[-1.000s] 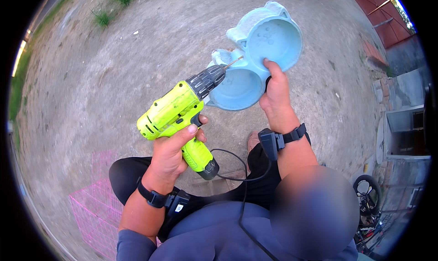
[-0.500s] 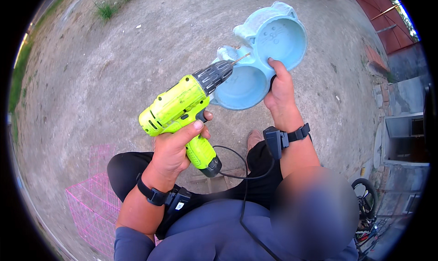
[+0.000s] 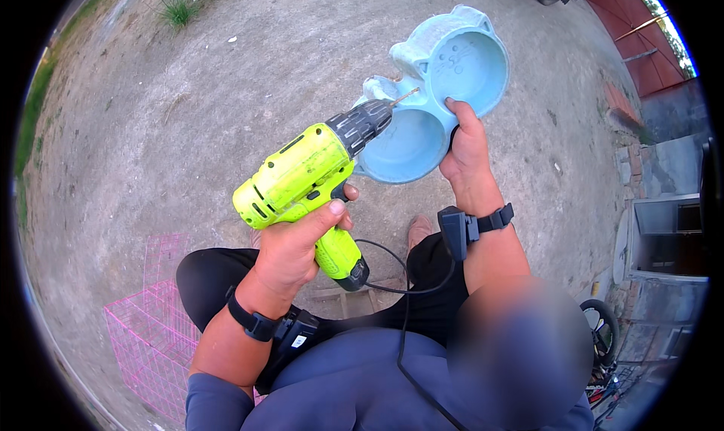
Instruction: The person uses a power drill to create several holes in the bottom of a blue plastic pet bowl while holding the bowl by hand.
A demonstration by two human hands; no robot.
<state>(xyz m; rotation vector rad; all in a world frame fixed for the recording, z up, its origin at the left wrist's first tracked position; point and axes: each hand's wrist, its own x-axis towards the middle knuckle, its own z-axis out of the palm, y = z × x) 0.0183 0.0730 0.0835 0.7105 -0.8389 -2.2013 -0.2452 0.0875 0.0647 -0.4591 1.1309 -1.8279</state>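
Observation:
A yellow-green cordless drill (image 3: 302, 176) is gripped by its handle in my left hand (image 3: 290, 254), fingers wrapped near the trigger. From its black chuck a thin drill bit (image 3: 406, 96) points up and right, over the narrow middle of a light blue double pet bowl (image 3: 400, 148). Whether the tip touches the plastic I cannot tell. My right hand (image 3: 466, 156) holds the bowl by its near right edge, thumb on top and the other fingers mostly hidden underneath. One round dish, with a raised animal face inside, lies farther off; the other dish is nearer and partly behind the chuck.
A pink wire cage (image 3: 154, 333) stands on the ground at the lower left. Straps with black devices (image 3: 460, 231) circle both wrists, and a black cable (image 3: 405, 318) runs over my lap. A bicycle wheel (image 3: 601, 331) shows at lower right, a red metal gate (image 3: 641, 35) at upper right.
The drill has shifted slightly right, its bit moving a little along the bowl's middle. Both hands keep their grips, and the bowl has barely moved.

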